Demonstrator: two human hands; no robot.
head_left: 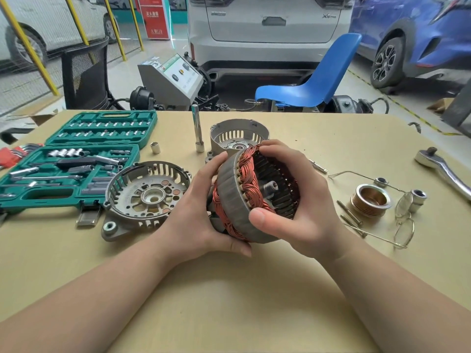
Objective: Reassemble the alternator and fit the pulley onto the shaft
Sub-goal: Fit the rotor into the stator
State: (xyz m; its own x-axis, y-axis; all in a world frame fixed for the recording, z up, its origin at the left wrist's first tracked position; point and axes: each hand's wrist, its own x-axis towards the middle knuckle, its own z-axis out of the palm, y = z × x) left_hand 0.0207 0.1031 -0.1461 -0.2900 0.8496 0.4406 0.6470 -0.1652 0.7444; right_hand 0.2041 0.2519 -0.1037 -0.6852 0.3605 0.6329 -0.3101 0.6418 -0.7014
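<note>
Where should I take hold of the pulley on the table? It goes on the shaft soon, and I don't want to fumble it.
Take the pulley by its grooved outer wall, coming straight down from above with thumb and fingers on opposite sides. It lies flat with its bore facing up. The spectacles lie close on its right, so set your grip front to back.

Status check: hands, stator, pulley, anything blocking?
Left hand and right hand both grip stator, held above table. Pulley on table, right side, unfitted. Eyeglasses lie beside pulley.

Ratchet handle (448,171) cut by right edge; socket case (68,161) by left
</note>
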